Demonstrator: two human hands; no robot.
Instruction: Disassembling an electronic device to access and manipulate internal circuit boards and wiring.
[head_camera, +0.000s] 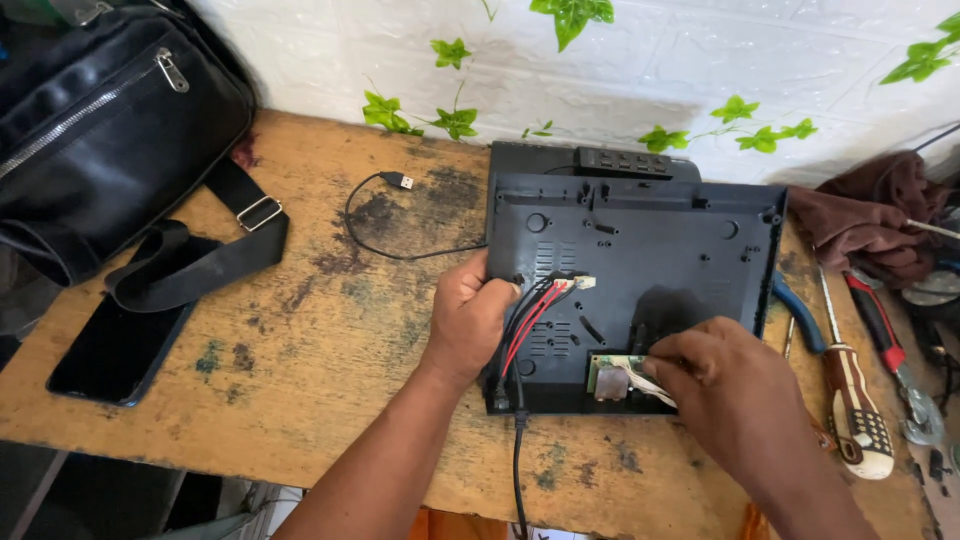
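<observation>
Black plastic forms the casing (640, 250) that we are working on; it lies open side up, right of centre on the worn wooden bench (300, 370), its far edge close to the white wall with leaf stickers (700, 60). Our left hand (468, 318) is curled against the casing's left edge, fingers closed around a bundle of red and black wires (530, 315) that ends in a small white connector (583, 283). Our right hand (730, 385) sits at the casing's near right corner, fingertips pinched on a small green circuit board (612, 375) that rests just inside the near wall; we cannot tell how firmly it is held. A black cable (519, 470) runs from the near left corner off the bench edge towards us. A second thin cable with a small plug (397, 180) loops across the bench, left of the casing.

Right of the casing lie a striped-handled screwdriver (852, 400), a blue-handled tool (797, 315) and a red-handled tool (878, 325), with a brown cloth (870, 225) beyond them. At far left a black bag (100, 130) sits on the bench, its strap (190, 260) trailing over a dark phone (120, 350) lying flat.
</observation>
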